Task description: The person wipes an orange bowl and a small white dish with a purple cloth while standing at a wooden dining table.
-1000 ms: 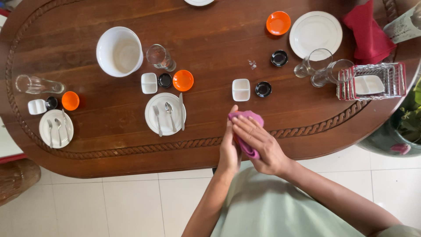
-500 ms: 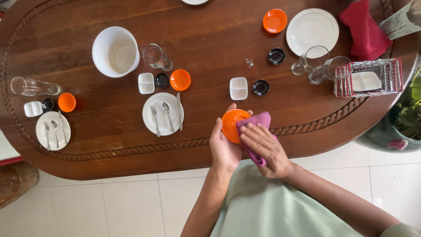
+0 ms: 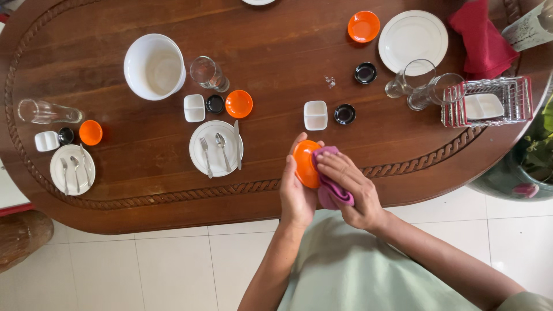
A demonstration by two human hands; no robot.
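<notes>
Wooden table (image 3: 115, 167), left hand (image 3: 296, 193) holding orange dish (image 3: 304, 163), right hand (image 3: 351, 187) pressing purple cloth (image 3: 331, 193)

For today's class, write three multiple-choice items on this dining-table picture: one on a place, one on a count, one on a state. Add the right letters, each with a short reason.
1. Where is the big white bowl?
A. on the far left part of the wooden table
B. inside the wire basket
C. on the floor

2. How many utensils lie on the white plate nearest the hands?
A. one
B. three
C. five

3. What is being done with the small orange dish?
A. it lies flat on the table
B. it is stacked on a plate
C. the left hand holds it while the right hand presses a pink cloth against it

Answers: 1 A, it stands left of a glass. 2 B, a fork, spoon and knife show. 3 C, the dish is raised at the table edge with the cloth on it.
</notes>
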